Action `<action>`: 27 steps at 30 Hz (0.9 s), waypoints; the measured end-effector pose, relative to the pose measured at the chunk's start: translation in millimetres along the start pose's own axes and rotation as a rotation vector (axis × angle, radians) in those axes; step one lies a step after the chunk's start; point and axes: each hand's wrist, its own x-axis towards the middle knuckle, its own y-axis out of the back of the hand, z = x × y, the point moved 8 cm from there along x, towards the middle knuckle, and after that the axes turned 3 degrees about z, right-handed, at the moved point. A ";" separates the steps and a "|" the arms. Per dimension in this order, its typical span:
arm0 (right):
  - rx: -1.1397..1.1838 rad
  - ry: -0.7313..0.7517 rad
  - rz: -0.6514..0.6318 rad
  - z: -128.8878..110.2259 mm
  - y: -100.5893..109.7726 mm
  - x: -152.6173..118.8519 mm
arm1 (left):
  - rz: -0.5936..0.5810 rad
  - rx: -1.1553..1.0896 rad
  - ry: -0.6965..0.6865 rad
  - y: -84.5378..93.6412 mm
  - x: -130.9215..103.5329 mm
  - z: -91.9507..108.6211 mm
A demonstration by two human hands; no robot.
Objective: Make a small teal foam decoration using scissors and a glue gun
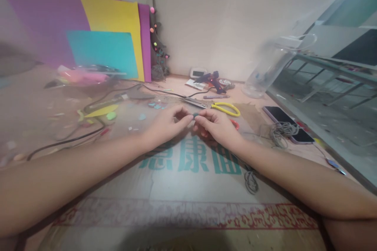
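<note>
My left hand point(176, 120) and my right hand point(214, 123) meet over the middle of the table, fingertips pinched together. Between them is a small dark teal piece point(195, 115), mostly covered by the fingers; its kind cannot be made out. Just beyond my right hand lie scissors with yellow handles point(228, 108), blades pointing left. A red handle loop point(235, 124) shows beside that hand, partly hidden by it. Light blue scraps point(157, 105) lie past my left hand. Below both hands is a printed sheet point(176, 188) with teal characters and a red border.
A dark glue gun point(215, 81) stands near the wall, its cable running left. To the right are a clear bottle point(262, 70), a phone point(287, 123) and coiled grey cord point(281, 132). Coloured sheets point(113, 11) lean at the back left; a decorated dark branch point(157, 43) stands beside them.
</note>
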 end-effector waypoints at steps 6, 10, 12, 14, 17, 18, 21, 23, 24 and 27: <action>-0.018 0.061 0.055 -1.3 7.1 2.8 | 0.068 -0.116 0.034 5.2 3.5 -4.4; -0.085 0.056 0.064 -1.2 6.4 2.7 | 0.095 -0.123 0.041 7.0 3.4 -7.9; -0.103 0.077 0.072 -3.7 7.0 2.4 | 0.093 -0.120 0.029 6.5 3.1 -8.6; -0.089 0.098 0.076 -5.4 7.9 2.5 | 0.082 -0.124 0.018 5.2 3.1 -9.2; -0.073 0.103 0.067 -4.3 8.4 3.4 | 0.055 -0.121 0.024 2.6 3.2 -11.2; -0.080 0.103 0.063 -3.8 8.1 3.6 | 0.046 -0.112 0.029 1.6 3.1 -12.1; -0.111 0.113 0.065 -4.7 7.5 3.0 | 0.005 -0.082 0.031 -2.3 2.8 -12.7; -0.126 0.121 0.063 -6.9 6.7 2.1 | -0.022 -0.093 0.007 -4.6 2.4 -10.1; -0.136 0.121 0.058 -7.9 6.0 1.7 | -0.025 -0.100 -0.004 -4.7 2.3 -8.8; -0.172 0.113 0.043 -9.5 5.0 1.0 | -0.014 -0.082 -0.031 -2.5 2.0 -5.4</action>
